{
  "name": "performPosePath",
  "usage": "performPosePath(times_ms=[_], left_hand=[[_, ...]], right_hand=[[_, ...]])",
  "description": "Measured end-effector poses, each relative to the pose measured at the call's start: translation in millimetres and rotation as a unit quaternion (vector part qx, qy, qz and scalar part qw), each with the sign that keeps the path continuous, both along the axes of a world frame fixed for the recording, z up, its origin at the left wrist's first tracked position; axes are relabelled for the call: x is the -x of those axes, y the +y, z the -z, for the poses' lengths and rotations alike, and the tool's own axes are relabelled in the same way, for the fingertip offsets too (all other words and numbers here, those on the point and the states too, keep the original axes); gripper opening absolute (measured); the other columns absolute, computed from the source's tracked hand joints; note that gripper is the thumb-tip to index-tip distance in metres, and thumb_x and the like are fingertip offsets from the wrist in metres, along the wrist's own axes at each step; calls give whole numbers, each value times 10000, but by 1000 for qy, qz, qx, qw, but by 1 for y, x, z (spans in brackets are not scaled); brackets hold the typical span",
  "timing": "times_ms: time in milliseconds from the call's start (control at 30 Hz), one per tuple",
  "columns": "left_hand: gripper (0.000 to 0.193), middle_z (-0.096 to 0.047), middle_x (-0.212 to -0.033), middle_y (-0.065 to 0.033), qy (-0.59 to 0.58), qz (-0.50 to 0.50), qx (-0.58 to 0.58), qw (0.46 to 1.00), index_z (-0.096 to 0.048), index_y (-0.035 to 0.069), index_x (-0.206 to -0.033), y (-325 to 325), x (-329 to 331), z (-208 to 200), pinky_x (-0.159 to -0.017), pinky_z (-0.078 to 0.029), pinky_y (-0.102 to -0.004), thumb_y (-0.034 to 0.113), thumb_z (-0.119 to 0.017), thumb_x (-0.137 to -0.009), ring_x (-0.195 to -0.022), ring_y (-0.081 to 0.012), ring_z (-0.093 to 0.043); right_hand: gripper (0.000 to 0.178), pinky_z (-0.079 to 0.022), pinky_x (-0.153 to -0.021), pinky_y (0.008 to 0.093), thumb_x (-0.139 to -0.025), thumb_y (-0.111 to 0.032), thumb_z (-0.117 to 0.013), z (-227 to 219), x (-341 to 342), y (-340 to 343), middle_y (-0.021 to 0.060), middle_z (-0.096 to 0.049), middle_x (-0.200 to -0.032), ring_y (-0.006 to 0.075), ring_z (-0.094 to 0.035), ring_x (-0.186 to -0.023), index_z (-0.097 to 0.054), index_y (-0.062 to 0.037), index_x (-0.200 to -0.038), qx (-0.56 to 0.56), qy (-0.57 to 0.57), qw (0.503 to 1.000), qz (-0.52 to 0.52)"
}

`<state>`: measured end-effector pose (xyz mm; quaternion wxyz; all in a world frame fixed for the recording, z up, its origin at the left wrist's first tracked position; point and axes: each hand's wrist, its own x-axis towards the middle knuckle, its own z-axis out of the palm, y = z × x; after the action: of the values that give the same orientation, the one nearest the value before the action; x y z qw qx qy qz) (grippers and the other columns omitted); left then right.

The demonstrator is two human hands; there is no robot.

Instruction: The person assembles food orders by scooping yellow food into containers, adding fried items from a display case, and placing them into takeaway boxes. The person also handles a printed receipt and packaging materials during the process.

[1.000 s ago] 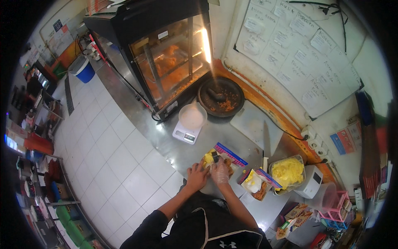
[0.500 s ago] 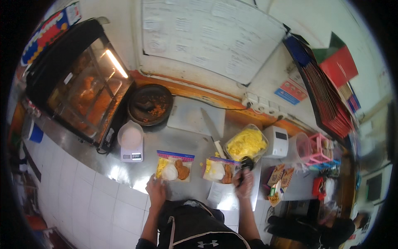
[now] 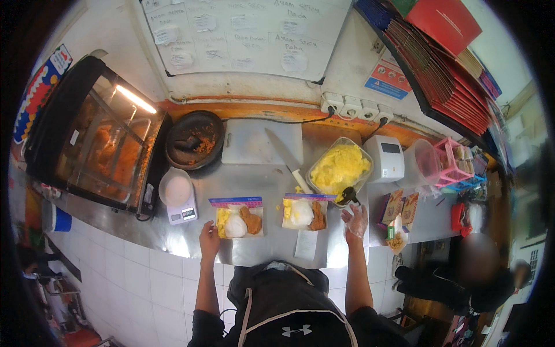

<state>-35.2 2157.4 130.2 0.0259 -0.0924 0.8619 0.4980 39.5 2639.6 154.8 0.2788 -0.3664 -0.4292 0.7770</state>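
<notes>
Two open paper food boxes lie side by side on the steel counter. The left box point(image 3: 252, 232) and the right box point(image 3: 288, 224) each hold a white rice mound, a brown fried piece and yellow scrambled egg. My left hand point(image 3: 209, 239) is at the left box's side edge, its fingers closed against it. My right hand point(image 3: 355, 222), in a clear plastic glove, is open with fingers apart. Just above it, a black serving spoon point(image 3: 348, 196) rests at the near corner of a clear tub point(image 3: 368, 163) of yellow scrambled egg point(image 3: 340, 165).
A knife point(image 3: 281, 149) lies partly across a white cutting board point(image 3: 247, 144). Left are a stone mortar point(image 3: 173, 151), a scale point(image 3: 184, 214) with a pink-white bowl point(image 3: 176, 189), and a lit food warmer point(image 3: 110, 139). A white printer point(image 3: 386, 159) stands right; another person point(image 3: 445, 286) is at lower right.
My right hand has let go of the black serving spoon, which now rests at the egg tub. The glove's fingers have spread. My view has shifted; the left hand stays beside the left box.
</notes>
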Motion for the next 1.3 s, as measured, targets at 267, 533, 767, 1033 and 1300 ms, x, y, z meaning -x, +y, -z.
performPosePath(times_ms=[267,533,767,1033,1300], left_hand=[[262,-696,-965,-167,15,5,14,1000,-618,1,-1178,-2,-23,3,-762,-522,-337,126,-536,-963,-860,-240,-668],[288,-668,-1078,-172,34,-38,-53,997,-599,-12,-1198,-4,-26,16,-804,-516,-326,33,-485,-937,-907,-223,-659],[583,-464,-1418,-249,86,-91,-15,992,-531,18,-1313,-14,-31,1,-1004,-439,-384,-150,-336,-790,-1312,-373,-485],[698,-383,-1476,-297,120,-68,21,990,-486,-10,-1374,-19,-35,-6,-1169,-229,-421,-152,-332,-708,-1426,-405,-307],[477,-546,-1326,-255,109,-53,-2,993,-495,-21,-1360,-2,-32,-10,-1086,-362,-385,-45,-375,-899,-1296,-336,-495]], right_hand=[[142,-531,-572,301,-882,-155,-580,126,-97,-22,103,-649,-637,202,-662,-584,-668,-44,-886,-553,-342,679,-341],[308,-534,-656,313,-761,-185,-740,111,-106,-105,109,-709,-826,186,-650,-681,-673,14,-986,-272,-350,865,-234],[339,-528,-662,313,-822,-249,-729,99,-106,-76,103,-695,-810,177,-639,-682,-663,25,-1010,-348,-336,838,-255],[225,-478,-555,258,-911,-207,-650,93,-114,-39,77,-673,-751,120,-583,-584,-642,4,-987,-250,-313,898,-182],[262,-522,-612,292,-878,-239,-672,102,-105,-53,99,-685,-759,145,-641,-638,-659,9,-961,-356,-351,814,-295]])
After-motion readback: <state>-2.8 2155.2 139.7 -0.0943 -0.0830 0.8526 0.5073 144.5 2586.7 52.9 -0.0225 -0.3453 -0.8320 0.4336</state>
